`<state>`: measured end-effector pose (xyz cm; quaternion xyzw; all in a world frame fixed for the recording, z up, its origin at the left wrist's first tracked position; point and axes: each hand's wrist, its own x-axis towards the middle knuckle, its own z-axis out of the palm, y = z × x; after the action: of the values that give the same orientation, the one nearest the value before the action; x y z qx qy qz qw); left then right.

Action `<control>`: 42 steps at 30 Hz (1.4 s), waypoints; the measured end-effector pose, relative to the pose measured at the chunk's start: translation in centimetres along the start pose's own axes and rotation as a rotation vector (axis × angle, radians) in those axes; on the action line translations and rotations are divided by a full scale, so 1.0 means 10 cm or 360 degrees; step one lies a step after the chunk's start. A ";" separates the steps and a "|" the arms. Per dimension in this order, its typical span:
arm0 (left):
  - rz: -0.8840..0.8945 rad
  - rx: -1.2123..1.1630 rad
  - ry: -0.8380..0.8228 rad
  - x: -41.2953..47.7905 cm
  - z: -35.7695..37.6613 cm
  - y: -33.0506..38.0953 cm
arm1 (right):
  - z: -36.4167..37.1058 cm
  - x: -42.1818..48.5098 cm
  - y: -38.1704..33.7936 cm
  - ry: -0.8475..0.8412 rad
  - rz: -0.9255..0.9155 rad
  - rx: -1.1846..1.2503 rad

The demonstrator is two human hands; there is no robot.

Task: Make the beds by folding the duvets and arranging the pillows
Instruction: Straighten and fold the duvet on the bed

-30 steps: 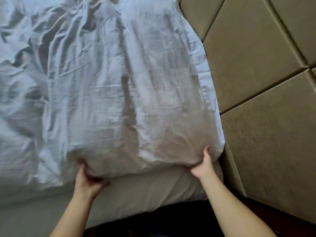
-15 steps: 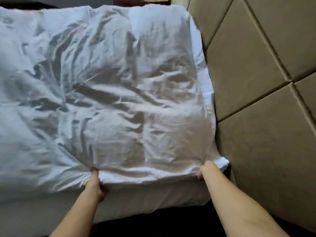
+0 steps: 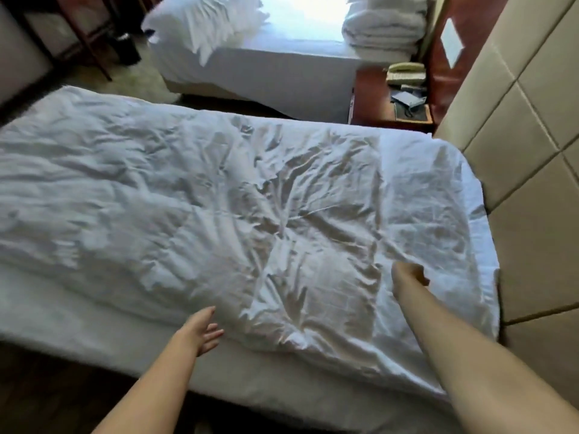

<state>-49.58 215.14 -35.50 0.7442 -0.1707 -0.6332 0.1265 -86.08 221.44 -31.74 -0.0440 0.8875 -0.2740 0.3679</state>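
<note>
- White duvet (image 3: 219,214): wrinkled, spread flat over the near bed (image 3: 94,327), filling mid-frame.
- Folded white bedding (image 3: 382,32): stacked on the far bed (image 3: 266,70), upper right.

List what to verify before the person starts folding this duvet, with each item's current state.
1. Duvet spread over the near bed: ok, though wrinkled.
2. Left hand free and open at the duvet's near edge: ok.
3. Right hand gripping the duvet: cannot tell, blurred.
4. Pillow at the headboard end: cannot tell, none shows on top.
5. Far bed made: not ok, bedding heaped at both ends.
</note>
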 end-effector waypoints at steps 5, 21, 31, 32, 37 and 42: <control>0.0273 -0.0112 0.0076 -0.16 -1.25 0.53 | 1.03 -0.98 -1.11 -0.0202 -0.0756 -0.0571; 0.0526 0.0991 0.0527 0.19 -5.44 1.21 | 3.93 -3.47 -1.92 -0.0161 -0.1800 -0.1397; 0.0792 0.1806 0.0767 1.31 -6.34 2.53 | 5.19 -2.97 -2.53 -0.0143 -0.1274 -0.1599; 0.0815 0.1938 0.0787 1.42 -6.46 2.65 | 5.41 -3.00 -2.56 -0.0180 -0.1258 -0.1621; 0.0917 0.2449 0.0777 2.07 -7.11 3.11 | 6.50 -3.33 -2.67 -0.0377 -0.1395 -0.1785; 0.1288 0.2765 0.0703 2.89 -7.39 3.28 | 7.47 -3.72 -2.41 -0.0457 -0.1337 -0.1711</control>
<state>24.23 171.30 -35.94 0.5653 -0.7915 -0.0428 -0.2283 -11.49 177.55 -39.13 -0.5953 0.7504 0.0928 0.2717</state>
